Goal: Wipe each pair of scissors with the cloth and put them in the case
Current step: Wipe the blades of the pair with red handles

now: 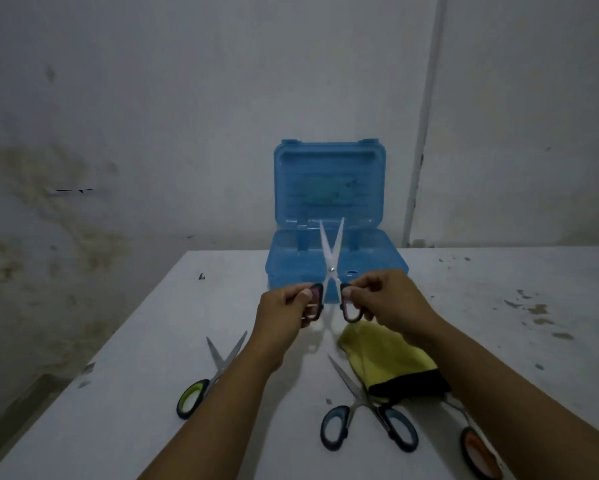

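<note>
I hold a pair of pink-handled scissors (331, 258) upright in front of the open blue case (336, 268), blades spread in a V. My left hand (287, 306) pinches its left handle loop and my right hand (384, 299) pinches the right loop. The yellow cloth (381, 351) with a black edge lies on the table under my right forearm. Green-handled scissors (208, 379) lie open at the left, partly under my left forearm. Blue-handled scissors (367, 410) lie open at the front middle. Orange-handled scissors (478, 448) lie at the front right, partly under the cloth and my arm.
The white table (152, 341) has dirt specks at the right and its left edge drops off near a stained wall. The case lid (329, 181) stands upright against the back wall. A white pipe (419, 161) runs down the wall to the right of the case.
</note>
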